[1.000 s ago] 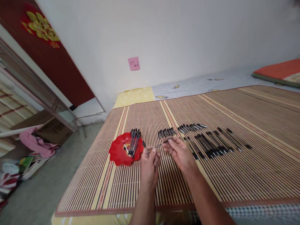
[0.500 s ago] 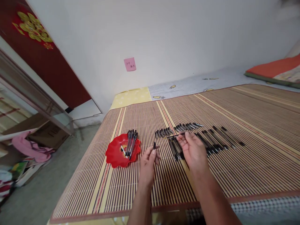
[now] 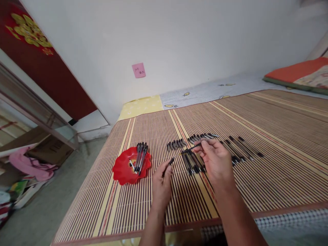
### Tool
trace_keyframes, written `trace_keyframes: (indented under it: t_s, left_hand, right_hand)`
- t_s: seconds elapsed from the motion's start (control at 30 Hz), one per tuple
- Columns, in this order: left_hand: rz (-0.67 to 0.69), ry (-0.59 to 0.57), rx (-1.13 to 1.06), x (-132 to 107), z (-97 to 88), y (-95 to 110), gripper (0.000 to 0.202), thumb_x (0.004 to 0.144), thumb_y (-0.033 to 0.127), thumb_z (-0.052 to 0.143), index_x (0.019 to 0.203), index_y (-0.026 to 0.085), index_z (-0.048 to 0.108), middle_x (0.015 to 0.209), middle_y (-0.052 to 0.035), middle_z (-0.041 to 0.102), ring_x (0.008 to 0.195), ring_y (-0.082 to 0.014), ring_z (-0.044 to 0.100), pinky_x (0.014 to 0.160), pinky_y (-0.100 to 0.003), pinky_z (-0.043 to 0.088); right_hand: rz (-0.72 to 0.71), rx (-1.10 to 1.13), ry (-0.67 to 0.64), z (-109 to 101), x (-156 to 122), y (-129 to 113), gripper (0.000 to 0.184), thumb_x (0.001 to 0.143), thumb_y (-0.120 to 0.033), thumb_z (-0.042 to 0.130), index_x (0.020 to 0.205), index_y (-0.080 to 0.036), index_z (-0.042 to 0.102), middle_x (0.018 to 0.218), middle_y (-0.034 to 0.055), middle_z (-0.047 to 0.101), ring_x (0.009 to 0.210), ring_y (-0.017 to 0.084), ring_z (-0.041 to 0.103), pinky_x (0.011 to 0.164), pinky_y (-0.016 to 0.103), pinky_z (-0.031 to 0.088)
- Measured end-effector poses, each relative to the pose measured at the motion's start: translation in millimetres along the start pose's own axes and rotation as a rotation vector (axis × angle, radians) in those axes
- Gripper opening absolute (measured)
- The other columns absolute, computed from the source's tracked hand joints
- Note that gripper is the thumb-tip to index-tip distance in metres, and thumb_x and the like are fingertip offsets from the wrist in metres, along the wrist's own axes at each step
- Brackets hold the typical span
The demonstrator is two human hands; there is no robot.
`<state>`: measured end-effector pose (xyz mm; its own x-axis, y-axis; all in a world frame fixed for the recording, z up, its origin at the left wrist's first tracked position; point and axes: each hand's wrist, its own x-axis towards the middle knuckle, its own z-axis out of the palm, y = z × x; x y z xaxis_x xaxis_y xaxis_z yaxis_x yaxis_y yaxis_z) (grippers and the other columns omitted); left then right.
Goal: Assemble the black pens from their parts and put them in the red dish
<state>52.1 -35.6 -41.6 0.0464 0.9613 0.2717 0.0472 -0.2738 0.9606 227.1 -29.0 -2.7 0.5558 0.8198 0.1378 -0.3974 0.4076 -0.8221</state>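
Note:
My left hand (image 3: 161, 186) is closed on a short black pen barrel part (image 3: 171, 161), which tilts up to the right from between thumb and fingers. Between the thumb and fingertips of my right hand (image 3: 216, 160) is a thin dark pen refill (image 3: 192, 148). Its narrow tip points down-left at the end of the barrel part; whether the two touch I cannot tell. Beyond the hands lie rows of short black pen parts (image 3: 176, 145) and more pen parts (image 3: 202, 137). Black pen pieces (image 3: 191, 163) lie below the refill, partly hidden by my right hand.
A red scalloped plate (image 3: 120, 176) on the left holds several pens (image 3: 141, 157) and a small white stick-like piece. Longer pen pieces (image 3: 241, 150) lie to the right on the striped mat (image 3: 143, 208). A folded orange cloth (image 3: 294, 71) is at the far right.
The barrel part in my left hand has gone from upright to tilted right. The refill's tip has come down closer to it. The view has shifted slightly.

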Motion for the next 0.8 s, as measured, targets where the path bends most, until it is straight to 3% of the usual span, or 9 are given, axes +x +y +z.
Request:
trace_keyframes:
  t_s: [0.13,0.37,0.47,0.6,0.8]
  left_hand:
    - [0.077,-0.008,0.094,0.1,-0.3,-0.7,0.023,0.091,0.024,0.060,0.107,0.025,0.076,0.105,-0.0092,0.071,0.102,-0.0249,0.062,0.091,-0.035,0.045]
    - [0.094,-0.044,0.055,-1.5,1.8,1.1,0.022,0.088,0.020,0.064,0.104,0.027,0.078,0.103,-0.0091,0.072,0.101,-0.0251,0.062,0.094,-0.035,0.043]
    - [0.099,-0.103,0.031,-3.6,4.3,-0.5,0.023,0.089,0.022,0.063,0.107,0.027,0.077,0.105,-0.0093,0.072,0.102,-0.0257,0.062,0.095,-0.035,0.043]
    - [0.111,-0.144,0.143,-6.0,5.5,-3.4,0.029,0.095,0.027,0.053,0.118,0.026,0.071,0.092,-0.0066,0.070,0.085,-0.0214,0.062,0.081,-0.031,0.045]
    - [-0.017,-0.154,0.006,-7.9,3.3,0.2,0.020,0.096,0.035,0.053,0.100,0.020,0.066,0.071,-0.0021,0.064,0.065,-0.0153,0.055,0.065,-0.025,0.041]
  right_hand:
    - [-0.044,-0.068,-0.026,-0.4,-1.0,-5.8,0.019,0.080,-0.032,0.076,0.086,-0.019,0.064,0.082,0.0030,0.072,0.062,0.013,0.068,0.064,0.028,0.058]
    - [-0.085,-0.157,-0.087,-2.2,-0.7,-12.9,0.017,0.079,-0.032,0.075,0.086,-0.020,0.066,0.079,0.0027,0.072,0.061,0.013,0.068,0.065,0.029,0.060]
    - [-0.039,-0.242,-0.189,-0.2,-2.9,-9.4,0.017,0.079,-0.034,0.074,0.084,-0.019,0.067,0.080,0.0050,0.074,0.061,0.014,0.067,0.062,0.030,0.059]
    - [0.049,-0.416,-0.418,4.4,-7.3,2.8,0.013,0.078,-0.031,0.073,0.082,-0.019,0.071,0.074,0.0036,0.071,0.067,0.017,0.067,0.062,0.028,0.055]
    - [0.123,-0.451,-0.564,3.0,-6.7,16.7,0.010,0.079,-0.029,0.069,0.083,-0.021,0.074,0.079,0.0024,0.071,0.075,0.017,0.065,0.069,0.029,0.053]
